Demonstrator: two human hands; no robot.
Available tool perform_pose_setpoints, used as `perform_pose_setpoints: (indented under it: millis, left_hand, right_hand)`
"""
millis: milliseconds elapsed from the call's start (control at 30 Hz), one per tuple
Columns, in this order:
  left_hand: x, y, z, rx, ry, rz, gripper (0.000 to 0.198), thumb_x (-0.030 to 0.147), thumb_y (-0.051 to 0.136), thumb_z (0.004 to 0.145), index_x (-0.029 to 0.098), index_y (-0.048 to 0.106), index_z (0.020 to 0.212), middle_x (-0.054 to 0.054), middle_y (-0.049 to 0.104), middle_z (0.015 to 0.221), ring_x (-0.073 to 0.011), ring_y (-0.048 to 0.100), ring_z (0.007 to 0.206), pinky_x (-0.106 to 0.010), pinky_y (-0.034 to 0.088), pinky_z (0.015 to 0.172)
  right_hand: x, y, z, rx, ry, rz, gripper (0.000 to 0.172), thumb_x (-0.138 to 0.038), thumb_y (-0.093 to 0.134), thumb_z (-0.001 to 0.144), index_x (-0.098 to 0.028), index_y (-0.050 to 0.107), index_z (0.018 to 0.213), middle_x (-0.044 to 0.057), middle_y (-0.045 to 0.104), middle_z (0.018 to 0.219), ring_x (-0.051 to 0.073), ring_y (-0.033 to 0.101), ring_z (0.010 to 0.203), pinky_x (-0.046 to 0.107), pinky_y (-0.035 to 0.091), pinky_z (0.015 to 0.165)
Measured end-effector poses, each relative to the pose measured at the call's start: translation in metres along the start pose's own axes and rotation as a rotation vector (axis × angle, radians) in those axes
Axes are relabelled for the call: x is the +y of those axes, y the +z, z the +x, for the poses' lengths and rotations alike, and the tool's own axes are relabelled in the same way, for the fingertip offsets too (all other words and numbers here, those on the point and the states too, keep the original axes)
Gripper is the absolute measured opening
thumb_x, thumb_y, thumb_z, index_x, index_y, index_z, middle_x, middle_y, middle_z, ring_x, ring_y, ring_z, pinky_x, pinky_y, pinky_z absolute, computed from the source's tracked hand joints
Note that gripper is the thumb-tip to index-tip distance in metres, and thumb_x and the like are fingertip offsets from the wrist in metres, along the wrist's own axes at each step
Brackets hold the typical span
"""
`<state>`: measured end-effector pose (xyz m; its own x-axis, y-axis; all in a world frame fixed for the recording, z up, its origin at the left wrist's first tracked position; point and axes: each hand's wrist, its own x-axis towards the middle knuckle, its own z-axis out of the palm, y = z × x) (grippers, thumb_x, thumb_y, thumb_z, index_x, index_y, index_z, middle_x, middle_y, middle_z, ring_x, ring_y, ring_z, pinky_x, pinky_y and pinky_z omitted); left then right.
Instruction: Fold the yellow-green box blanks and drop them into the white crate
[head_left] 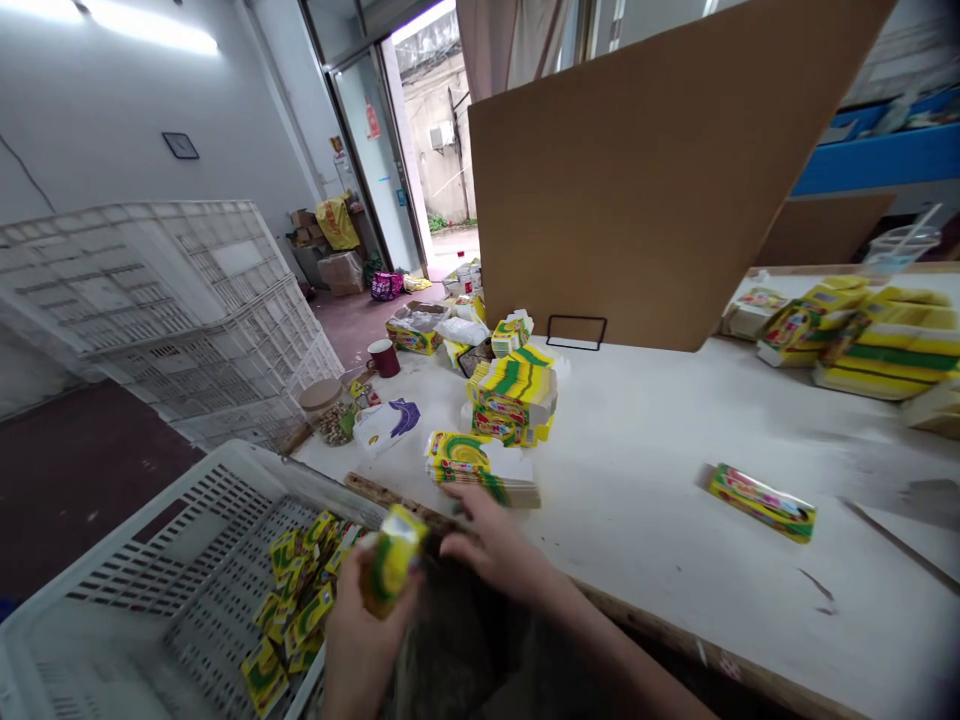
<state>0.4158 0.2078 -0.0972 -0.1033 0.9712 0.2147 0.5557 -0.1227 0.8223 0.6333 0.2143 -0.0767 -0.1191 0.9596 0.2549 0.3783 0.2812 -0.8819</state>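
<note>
My left hand [360, 630] is closed round a small yellow-and-green carton [391, 565], held upright just in front of the table's near edge. My right hand [495, 545] reaches forward with fingers spread, its fingertips touching the near side of a low stack of flat yellow-green cartons [480, 465] on the white table [660, 480]. Behind that stack rises a taller pile of flat cartons [514, 395]. One folded carton [763, 502] lies alone to the right.
A white plastic crate [172, 560] at lower left holds several finished cartons [296, 610]. Stacked crates [172, 310] stand at left. A brown cardboard sheet [660, 170] stands upright at the back. More cartons [862, 335], a red mug [385, 357] and a jar [328, 410] sit about.
</note>
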Motion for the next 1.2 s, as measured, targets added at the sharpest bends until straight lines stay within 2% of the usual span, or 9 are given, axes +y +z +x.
perform_pose_setpoints:
  millis: [67,133,267,467,767,867,967,1067,1200]
  left_hand:
    - [-0.011,-0.015,0.010,0.318,-0.011,0.142,0.088,0.056,0.076,0.059,0.011,0.043,0.127,-0.021,0.053,0.124,-0.0400,0.052,0.119,-0.057,0.043,0.101]
    - [-0.022,-0.024,0.017,0.427,-0.054,0.200,0.099,0.059,0.077,0.055,0.007,0.039,0.130,-0.025,0.047,0.130,-0.0437,0.045,0.126,-0.059,0.037,0.105]
    - [-0.031,-0.013,0.011,0.235,-0.132,-0.058,0.081,0.059,0.072,0.062,0.017,0.042,0.125,-0.018,0.051,0.131,-0.0381,0.050,0.123,-0.057,0.041,0.102]
    - [-0.023,0.018,-0.007,-0.012,-0.144,-0.233,0.066,0.052,0.071,0.069,0.017,0.048,0.120,-0.017,0.056,0.128,-0.0328,0.053,0.121,-0.053,0.042,0.103]
    - [-0.018,0.028,-0.008,-0.098,-0.133,-0.330,0.059,0.052,0.072,0.072,0.017,0.052,0.116,-0.015,0.061,0.123,-0.0284,0.059,0.113,-0.046,0.047,0.100]
    - [-0.014,0.037,-0.013,-0.119,-0.164,-0.470,0.065,0.052,0.074,0.069,0.018,0.050,0.119,-0.017,0.061,0.123,-0.0300,0.060,0.114,-0.044,0.050,0.095]
    - [0.004,0.045,-0.018,-0.085,-0.178,-0.772,0.070,0.060,0.071,0.067,0.021,0.050,0.122,-0.015,0.061,0.122,-0.0307,0.060,0.113,-0.043,0.052,0.092]
    - [0.033,0.044,-0.016,0.044,-0.281,-1.117,0.053,0.065,0.062,0.072,0.023,0.059,0.105,-0.007,0.065,0.100,-0.0242,0.064,0.093,-0.037,0.055,0.083]
    - [0.055,0.035,-0.006,0.274,-0.357,-1.366,0.038,0.060,0.059,0.078,0.022,0.056,0.076,0.003,0.049,0.066,-0.0110,0.051,0.060,-0.022,0.052,0.060]
  right_hand:
    - [0.006,-0.013,0.017,0.214,0.109,-0.237,0.033,-0.030,0.059,0.089,-0.017,0.059,0.119,0.013,0.060,0.118,0.025,0.056,0.111,0.039,0.043,0.098]
    - [0.014,-0.025,0.035,0.312,0.228,-0.443,0.021,-0.027,0.060,0.088,-0.015,0.065,0.105,0.016,0.060,0.112,0.030,0.055,0.108,0.043,0.042,0.096]
    - [0.029,-0.031,0.054,0.288,0.310,-0.545,0.006,-0.016,0.068,0.081,-0.015,0.065,0.086,0.017,0.061,0.099,0.034,0.056,0.102,0.045,0.043,0.089]
    - [0.036,-0.020,0.049,0.285,0.300,-0.571,0.015,-0.020,0.061,0.087,-0.011,0.063,0.099,0.019,0.059,0.108,0.034,0.053,0.104,0.043,0.042,0.088]
    - [0.017,-0.025,0.048,0.304,0.271,-0.495,0.019,-0.011,0.067,0.078,-0.013,0.057,0.094,0.014,0.060,0.103,0.029,0.053,0.101,0.038,0.039,0.089]
    - [0.002,-0.021,0.039,0.279,0.252,-0.429,0.020,-0.010,0.063,0.079,-0.016,0.053,0.095,0.008,0.062,0.092,0.023,0.057,0.087,0.033,0.041,0.077]
    - [-0.013,-0.005,0.017,0.090,0.181,-0.184,0.027,-0.013,0.068,0.074,-0.020,0.049,0.091,-0.001,0.059,0.079,0.016,0.054,0.071,0.026,0.039,0.065]
    - [-0.024,0.023,-0.008,-0.208,0.173,0.233,0.031,-0.012,0.073,0.067,-0.021,0.047,0.081,-0.005,0.054,0.074,0.012,0.047,0.065,0.022,0.034,0.057]
    - [-0.028,0.055,-0.025,-0.236,0.249,0.558,0.043,-0.016,0.083,0.056,-0.020,0.047,0.080,-0.007,0.048,0.074,0.010,0.039,0.065,0.021,0.031,0.055]
